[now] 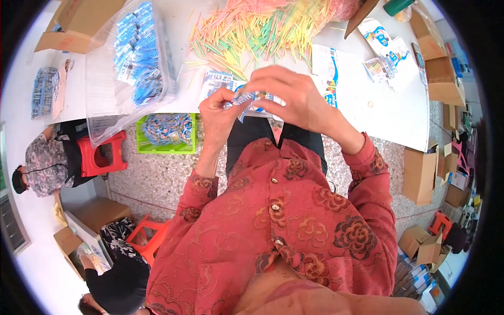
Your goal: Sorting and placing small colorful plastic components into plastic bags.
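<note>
This looks like a small packing workshop, its work done by hand. A long, smooth white table (388, 113) bears at its far side a great loose heap of thin pink, yellow and green sticks (257, 34), and at left a clear, rigid plastic tub (97, 100) piled with small blue-and-white striped packets (136, 50). More packets fill a lime-green plastic crate (167, 151) on the speckled grey floor (142, 181). Open brown cardboard boxes (417, 173) crowd the right side (one stands at the far left too). Low red plastic stools (90, 165) and two other people (121, 283) at left suggest shared, seated work
</note>
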Demonstrator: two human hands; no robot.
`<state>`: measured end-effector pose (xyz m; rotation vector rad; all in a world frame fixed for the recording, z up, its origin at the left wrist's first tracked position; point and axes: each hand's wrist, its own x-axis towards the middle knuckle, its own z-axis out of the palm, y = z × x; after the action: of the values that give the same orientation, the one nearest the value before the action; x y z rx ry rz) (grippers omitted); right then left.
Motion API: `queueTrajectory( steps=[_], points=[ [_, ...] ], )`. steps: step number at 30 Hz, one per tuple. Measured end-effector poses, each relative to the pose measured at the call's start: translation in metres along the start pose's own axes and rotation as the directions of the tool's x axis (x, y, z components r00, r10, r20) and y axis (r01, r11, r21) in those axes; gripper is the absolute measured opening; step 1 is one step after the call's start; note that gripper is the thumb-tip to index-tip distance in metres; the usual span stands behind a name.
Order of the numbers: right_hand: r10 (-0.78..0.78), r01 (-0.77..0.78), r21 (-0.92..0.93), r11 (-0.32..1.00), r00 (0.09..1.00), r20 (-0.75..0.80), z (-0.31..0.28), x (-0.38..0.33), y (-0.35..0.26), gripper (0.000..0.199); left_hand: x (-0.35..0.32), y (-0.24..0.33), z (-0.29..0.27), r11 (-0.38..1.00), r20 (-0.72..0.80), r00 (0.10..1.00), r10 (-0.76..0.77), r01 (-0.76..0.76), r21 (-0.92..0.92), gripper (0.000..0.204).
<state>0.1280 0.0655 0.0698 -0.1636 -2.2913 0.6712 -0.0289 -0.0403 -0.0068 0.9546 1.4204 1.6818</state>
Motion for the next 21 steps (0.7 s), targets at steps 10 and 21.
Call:
queueTrajectory(
  steps=[10, 21],
  points=[
    [0.061, -0.039, -0.101, 0.994, 0.972, 0.226, 0.01, -0.009, -0.004, 0.02, -0.009, -0.006, 0.006, 0.987, 0.094, 0.991, 0.099, -0.11, 0.113, 0.014],
    [0.24, -0.24, -0.008, 0.971, 0.966, 0.097, 0.032, 0.005, 0.084, 0.02, -0.019, -0.026, -0.029, 0.997, -0.071, 0.997, -0.036, 0.041, 0.066, 0.019]
  ],
)
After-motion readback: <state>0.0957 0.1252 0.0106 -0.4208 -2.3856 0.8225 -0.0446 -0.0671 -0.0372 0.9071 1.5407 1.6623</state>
